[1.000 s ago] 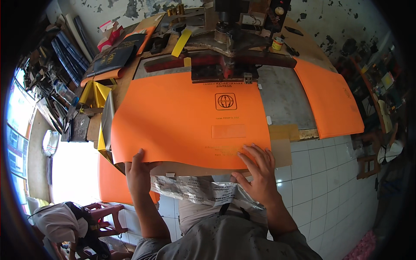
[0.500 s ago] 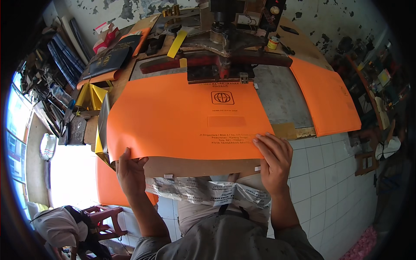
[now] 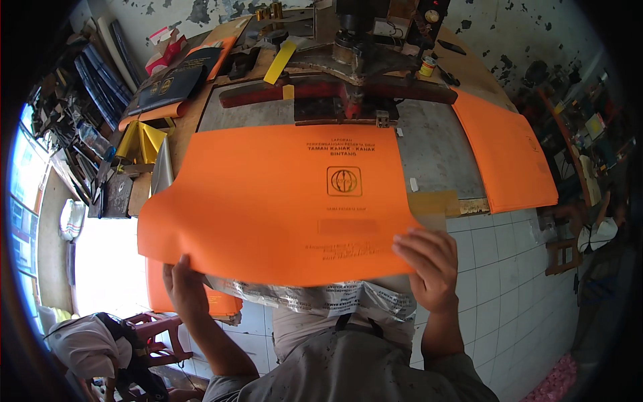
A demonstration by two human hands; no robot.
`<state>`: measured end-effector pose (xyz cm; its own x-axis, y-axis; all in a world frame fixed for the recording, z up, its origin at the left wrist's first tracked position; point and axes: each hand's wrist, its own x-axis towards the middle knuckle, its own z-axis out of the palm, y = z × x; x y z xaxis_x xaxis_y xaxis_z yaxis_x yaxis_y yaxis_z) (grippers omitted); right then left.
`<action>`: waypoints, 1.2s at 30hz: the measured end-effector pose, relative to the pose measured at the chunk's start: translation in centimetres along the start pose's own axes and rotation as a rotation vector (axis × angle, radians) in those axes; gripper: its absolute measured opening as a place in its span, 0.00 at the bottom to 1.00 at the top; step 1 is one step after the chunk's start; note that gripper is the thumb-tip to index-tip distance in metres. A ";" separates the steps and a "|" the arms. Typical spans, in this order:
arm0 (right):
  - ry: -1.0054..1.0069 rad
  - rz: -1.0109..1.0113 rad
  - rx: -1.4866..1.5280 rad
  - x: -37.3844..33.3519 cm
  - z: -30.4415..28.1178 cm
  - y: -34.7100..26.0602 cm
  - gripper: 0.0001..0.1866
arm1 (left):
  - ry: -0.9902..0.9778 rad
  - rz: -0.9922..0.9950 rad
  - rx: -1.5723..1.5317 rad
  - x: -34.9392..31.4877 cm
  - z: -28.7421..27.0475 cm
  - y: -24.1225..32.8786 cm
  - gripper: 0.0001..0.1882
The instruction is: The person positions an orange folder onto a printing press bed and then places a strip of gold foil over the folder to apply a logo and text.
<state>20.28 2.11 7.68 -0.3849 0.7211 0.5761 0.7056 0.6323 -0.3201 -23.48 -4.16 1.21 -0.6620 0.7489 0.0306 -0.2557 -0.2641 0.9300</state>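
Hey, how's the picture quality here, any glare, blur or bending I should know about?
Head view: strong fisheye, so the table edge bends and the corners go black; the window at left is blown out white; the orange sheet held by the left hand and right hand is evenly lit and sharp.

Left hand (image 3: 184,289): fingers tucked behind orange sheet (image 3: 281,201), only thumb and back of hand visible. Sheet hides most of metal plate (image 3: 435,151) and near edge of desk (image 3: 472,204). Press (image 3: 355,40) top cut by upper edge. Clutter at far left (image 3: 87,161) bent and too small to tell. Small print on sheet blurred
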 end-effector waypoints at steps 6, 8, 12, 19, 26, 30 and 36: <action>-0.376 -0.043 0.445 -4.0 -4.4 -0.8 0.17 | 0.195 0.257 0.328 -0.8 -10.4 3.4 0.31; -0.477 -0.003 0.599 -3.8 -5.2 -0.6 0.18 | 0.389 0.447 0.417 -0.8 -8.7 4.7 0.31; -0.475 0.020 0.634 -0.6 -3.9 1.2 0.26 | 0.332 0.738 0.782 -1.6 -1.6 4.6 0.25; -0.452 0.037 0.133 3.3 4.0 3.0 0.41 | -0.783 0.489 1.120 -3.9 14.0 0.4 0.29; -0.485 0.028 -0.007 5.2 5.4 2.6 0.41 | -0.928 0.575 1.238 -5.9 15.3 -2.0 0.30; -0.399 0.152 -0.135 5.7 5.9 1.4 0.39 | -0.933 0.549 1.239 -6.1 15.7 -2.1 0.29; -0.481 0.083 -0.099 6.8 6.2 2.4 0.35 | -0.942 0.528 1.246 -5.8 15.7 -2.1 0.30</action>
<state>15.69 10.29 6.10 -0.5393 0.8317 0.1320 0.7896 0.5539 -0.2641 -8.06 1.57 4.82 0.2668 0.9458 0.1852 0.8411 -0.3223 0.4344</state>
